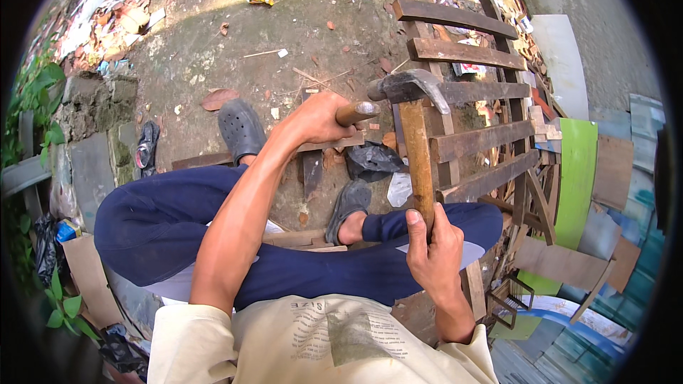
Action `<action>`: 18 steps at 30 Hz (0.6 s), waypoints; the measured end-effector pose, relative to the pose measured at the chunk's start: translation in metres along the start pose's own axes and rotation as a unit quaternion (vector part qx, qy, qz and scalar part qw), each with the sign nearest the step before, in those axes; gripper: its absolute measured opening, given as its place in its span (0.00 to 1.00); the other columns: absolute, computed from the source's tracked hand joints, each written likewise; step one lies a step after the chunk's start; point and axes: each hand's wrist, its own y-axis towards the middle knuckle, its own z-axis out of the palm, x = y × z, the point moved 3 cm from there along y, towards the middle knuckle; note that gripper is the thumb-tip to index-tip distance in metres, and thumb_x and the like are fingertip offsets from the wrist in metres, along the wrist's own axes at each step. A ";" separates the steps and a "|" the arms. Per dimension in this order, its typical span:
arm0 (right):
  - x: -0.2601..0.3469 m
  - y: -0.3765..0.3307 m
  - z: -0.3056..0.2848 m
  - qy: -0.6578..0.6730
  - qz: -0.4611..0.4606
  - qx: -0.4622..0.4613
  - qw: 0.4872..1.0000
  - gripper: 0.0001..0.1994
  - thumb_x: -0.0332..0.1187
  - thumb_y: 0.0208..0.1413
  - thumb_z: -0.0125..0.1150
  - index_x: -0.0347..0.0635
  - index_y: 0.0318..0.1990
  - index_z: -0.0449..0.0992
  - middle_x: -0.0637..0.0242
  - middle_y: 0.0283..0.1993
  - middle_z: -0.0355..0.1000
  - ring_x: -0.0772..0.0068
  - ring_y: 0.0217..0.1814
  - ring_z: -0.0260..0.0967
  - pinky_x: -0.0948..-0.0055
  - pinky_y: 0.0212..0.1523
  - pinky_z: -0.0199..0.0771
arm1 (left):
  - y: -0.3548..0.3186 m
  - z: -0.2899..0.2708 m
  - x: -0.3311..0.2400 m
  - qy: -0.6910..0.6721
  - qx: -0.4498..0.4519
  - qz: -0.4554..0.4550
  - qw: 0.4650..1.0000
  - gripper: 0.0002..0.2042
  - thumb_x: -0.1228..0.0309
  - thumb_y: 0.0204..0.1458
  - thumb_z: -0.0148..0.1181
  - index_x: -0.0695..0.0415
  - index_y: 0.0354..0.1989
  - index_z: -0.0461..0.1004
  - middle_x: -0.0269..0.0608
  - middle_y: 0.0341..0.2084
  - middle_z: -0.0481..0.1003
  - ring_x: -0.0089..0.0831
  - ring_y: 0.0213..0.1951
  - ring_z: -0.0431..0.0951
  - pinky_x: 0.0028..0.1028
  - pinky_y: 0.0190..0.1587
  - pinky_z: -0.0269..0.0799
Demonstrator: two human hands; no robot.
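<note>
My left hand (pixel 313 121) is closed around a chisel-like tool with a round wooden handle (pixel 358 112). Its worn top end points up toward me, while its lower part is hidden by the hand. Just beneath this hand lies a wooden board (pixel 333 144), crossed by a darker upright piece of wood (pixel 311 174). My right hand (pixel 432 245) grips the lower end of a claw hammer (pixel 417 149) by its wooden handle. The dark metal hammer head is raised, to the right of the chisel-like tool's end and apart from it.
A ladder-like wooden frame (pixel 484 92) with several slats stands at the right. Behind it are a green panel (pixel 575 199) and stacked boards. A black plastic bag (pixel 373 161) lies between my clog-shod feet. Broken masonry (pixel 96 117) and a sandal (pixel 147 146) are at the left.
</note>
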 end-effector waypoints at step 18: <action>-0.054 0.016 0.026 0.026 0.146 -0.002 0.989 0.15 0.38 0.67 0.58 0.32 0.34 0.71 0.50 0.17 0.68 0.47 0.18 0.70 0.59 0.21 0.66 | 0.002 0.031 0.068 -0.141 -0.063 -0.120 0.981 0.09 0.69 0.48 0.70 0.57 0.36 0.83 0.36 0.31 0.83 0.27 0.37 0.82 0.32 0.43 0.75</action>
